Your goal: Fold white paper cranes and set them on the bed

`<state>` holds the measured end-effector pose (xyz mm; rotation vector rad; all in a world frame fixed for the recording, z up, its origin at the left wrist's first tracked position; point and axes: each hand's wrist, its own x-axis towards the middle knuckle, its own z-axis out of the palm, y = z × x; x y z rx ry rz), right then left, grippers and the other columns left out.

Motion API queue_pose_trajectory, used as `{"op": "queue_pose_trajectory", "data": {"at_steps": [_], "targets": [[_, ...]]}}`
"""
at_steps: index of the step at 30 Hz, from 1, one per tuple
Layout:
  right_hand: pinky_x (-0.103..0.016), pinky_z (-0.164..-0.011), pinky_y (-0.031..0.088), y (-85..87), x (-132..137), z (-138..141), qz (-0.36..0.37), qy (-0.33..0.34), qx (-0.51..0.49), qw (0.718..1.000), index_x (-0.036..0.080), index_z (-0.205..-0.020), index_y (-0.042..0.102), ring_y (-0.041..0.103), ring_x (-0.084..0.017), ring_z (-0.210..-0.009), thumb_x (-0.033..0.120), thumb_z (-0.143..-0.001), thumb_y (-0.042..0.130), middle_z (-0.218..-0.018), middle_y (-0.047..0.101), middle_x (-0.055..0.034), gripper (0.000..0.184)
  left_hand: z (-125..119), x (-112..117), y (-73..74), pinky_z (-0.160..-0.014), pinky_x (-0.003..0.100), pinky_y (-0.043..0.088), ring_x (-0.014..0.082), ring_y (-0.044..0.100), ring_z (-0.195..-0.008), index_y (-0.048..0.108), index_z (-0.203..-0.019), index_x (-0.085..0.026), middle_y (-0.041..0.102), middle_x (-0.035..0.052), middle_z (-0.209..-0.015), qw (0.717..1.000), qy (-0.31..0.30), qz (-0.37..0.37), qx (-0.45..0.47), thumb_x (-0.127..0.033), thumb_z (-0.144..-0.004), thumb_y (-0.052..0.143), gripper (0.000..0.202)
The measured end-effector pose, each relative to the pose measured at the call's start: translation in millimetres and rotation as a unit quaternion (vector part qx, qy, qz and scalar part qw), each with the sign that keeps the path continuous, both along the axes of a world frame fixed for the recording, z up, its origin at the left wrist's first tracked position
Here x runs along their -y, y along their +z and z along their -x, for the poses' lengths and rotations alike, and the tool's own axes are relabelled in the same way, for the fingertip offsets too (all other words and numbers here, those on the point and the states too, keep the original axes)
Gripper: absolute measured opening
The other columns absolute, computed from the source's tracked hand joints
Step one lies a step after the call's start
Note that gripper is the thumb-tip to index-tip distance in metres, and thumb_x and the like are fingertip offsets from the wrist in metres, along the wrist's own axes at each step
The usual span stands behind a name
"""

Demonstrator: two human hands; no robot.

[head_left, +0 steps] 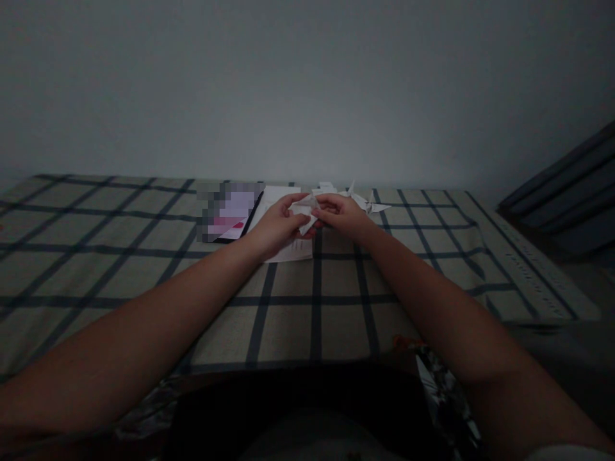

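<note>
Between both hands is a small piece of folded white paper (306, 206), raised a little over the table. My left hand (282, 219) grips its left side with thumb and fingers. On the other side, my right hand (340, 212) pinches the paper, thumb on the near face. Beneath my left hand lies a white sheet (288, 251) with faint marks. Just past my right hand are folded white paper pieces (379, 207) with pointed tips, partly hidden by that hand.
A tablet or phone with a lit, blurred screen (235, 211) lies left of the sheet. A checked cloth (293, 326) covers the table (144, 269). Behind stands a plain wall (288, 83). Dark striped fabric (567, 192) is at the far right.
</note>
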<state>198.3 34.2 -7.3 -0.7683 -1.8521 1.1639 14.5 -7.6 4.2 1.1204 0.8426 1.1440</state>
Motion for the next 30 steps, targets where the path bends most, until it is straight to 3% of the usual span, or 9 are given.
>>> {"op": "queue_pose_trajectory", "data": {"at_steps": [17, 23, 27, 30], "targets": [[-0.028, -0.072, 0.061, 3.1, 4.6, 2.0, -0.008, -0.058, 0.028, 0.998, 0.016, -0.116, 0.068, 0.067, -0.012, -0.075, 0.022, -0.085, 0.061, -0.106, 0.075, -0.0076, 0.032, 2.3, -0.9, -6.3, -0.069, 0.031, 0.060, 0.0175, 0.074, -0.070, 0.049, -0.148, -0.019, 0.075, 0.0062, -0.092, 0.999, -0.046, -0.014, -0.025, -0.010, -0.077, 0.072, 0.075], [-0.030, -0.072, 0.062, 3.7, 4.6, 2.6, -0.012, -0.051, 0.041, 0.998, 0.015, -0.118, 0.067, 0.069, -0.015, -0.079, 0.022, -0.085, 0.059, -0.114, 0.073, -0.0103, 0.034, 2.0, 0.8, -3.4, -0.072, 0.034, 0.062, 0.0175, 0.073, -0.070, 0.053, -0.146, -0.021, 0.075, 0.0060, -0.091, 0.999, -0.035, -0.006, -0.030, -0.010, -0.079, 0.070, 0.070], [-0.032, -0.073, 0.062, 5.5, 7.4, 5.2, 0.007, -0.064, 0.025, 0.998, 0.013, -0.115, 0.067, 0.069, -0.016, -0.078, 0.023, -0.084, 0.061, -0.103, 0.074, -0.0096, 0.032, 1.8, -0.1, -1.5, -0.071, 0.034, 0.062, 0.0176, 0.074, -0.073, 0.057, -0.140, -0.021, 0.074, 0.0090, -0.104, 0.999, -0.029, 0.018, -0.011, -0.008, -0.079, 0.065, 0.063], [-0.032, -0.071, 0.061, 5.7, 8.6, 5.7, 0.007, -0.063, 0.021, 0.998, 0.014, -0.113, 0.066, 0.068, -0.015, -0.073, 0.022, -0.085, 0.061, -0.096, 0.074, -0.0071, 0.029, 1.0, -0.2, -0.6, -0.068, 0.033, 0.062, 0.0172, 0.073, -0.071, 0.057, -0.140, -0.019, 0.074, 0.0103, -0.102, 0.999, -0.028, 0.026, -0.015, -0.009, -0.080, 0.068, 0.062]]}}
